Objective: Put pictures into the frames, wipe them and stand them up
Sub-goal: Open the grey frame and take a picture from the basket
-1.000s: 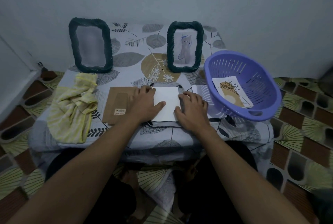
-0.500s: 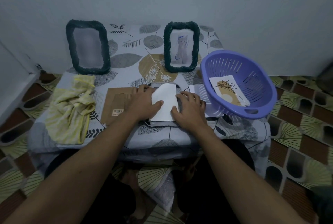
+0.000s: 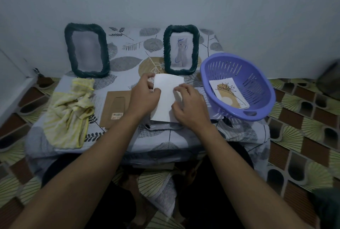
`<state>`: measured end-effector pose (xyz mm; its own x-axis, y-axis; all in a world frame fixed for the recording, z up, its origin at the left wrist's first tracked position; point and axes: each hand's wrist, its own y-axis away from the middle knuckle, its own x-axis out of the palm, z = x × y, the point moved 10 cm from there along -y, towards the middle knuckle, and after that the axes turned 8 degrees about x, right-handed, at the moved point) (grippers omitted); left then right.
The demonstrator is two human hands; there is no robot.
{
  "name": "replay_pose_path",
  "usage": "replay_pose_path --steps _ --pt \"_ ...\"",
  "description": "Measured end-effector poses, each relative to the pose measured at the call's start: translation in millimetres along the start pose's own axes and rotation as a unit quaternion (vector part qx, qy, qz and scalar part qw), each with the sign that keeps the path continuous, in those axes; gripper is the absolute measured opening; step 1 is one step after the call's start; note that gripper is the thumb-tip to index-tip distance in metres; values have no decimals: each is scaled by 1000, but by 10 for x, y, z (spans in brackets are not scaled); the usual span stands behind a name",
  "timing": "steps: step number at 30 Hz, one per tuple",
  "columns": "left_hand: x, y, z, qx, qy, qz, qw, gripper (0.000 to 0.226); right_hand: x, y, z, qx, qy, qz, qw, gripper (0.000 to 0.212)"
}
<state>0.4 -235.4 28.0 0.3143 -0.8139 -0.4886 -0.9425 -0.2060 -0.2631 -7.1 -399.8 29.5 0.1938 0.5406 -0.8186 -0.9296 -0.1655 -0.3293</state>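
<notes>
A white picture sheet [image 3: 165, 98], blank side up, is tilted up off a face-down frame [image 3: 161, 126] at the table's front middle. My left hand [image 3: 145, 96] pinches the sheet's left edge, and my right hand [image 3: 189, 105] pinches its right edge. Most of the frame is hidden under the sheet and my hands. A brown cardboard backing [image 3: 115, 106] lies flat to the left. Two dark rope-edged frames stand at the back: one [image 3: 86, 52] looks blank, the other [image 3: 181, 49] holds a cat picture.
A yellow cloth [image 3: 69, 111] lies crumpled at the left. A purple basket [image 3: 257, 74] at the right holds a flower picture [image 3: 228, 93]. The low table has a leaf-print cover [image 3: 127, 50], with a wall close behind and patterned floor around.
The white sheet, lying flat under my hands before, has been lifted and bent upward. My left hand moved up to its upper left edge; my right hand shifted onto its right edge.
</notes>
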Motion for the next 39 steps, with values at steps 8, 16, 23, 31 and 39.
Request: replay_pose_path --steps 8,16,23,31,39 --pt "133 -62 -50 -71 117 -49 989 37 -594 -203 -151 59 108 -35 992 41" --pt "621 -98 -14 -128 145 -4 981 35 -665 -169 -797 209 45 139 967 37" --pt "928 -138 -34 -132 88 18 987 34 -785 -186 -823 194 52 124 972 27" --pt "1233 -171 -154 -129 70 56 988 39 -1022 -224 -814 186 23 70 980 26" --pt "1440 -147 -203 -116 32 96 988 37 -885 -197 -798 180 30 105 978 28"
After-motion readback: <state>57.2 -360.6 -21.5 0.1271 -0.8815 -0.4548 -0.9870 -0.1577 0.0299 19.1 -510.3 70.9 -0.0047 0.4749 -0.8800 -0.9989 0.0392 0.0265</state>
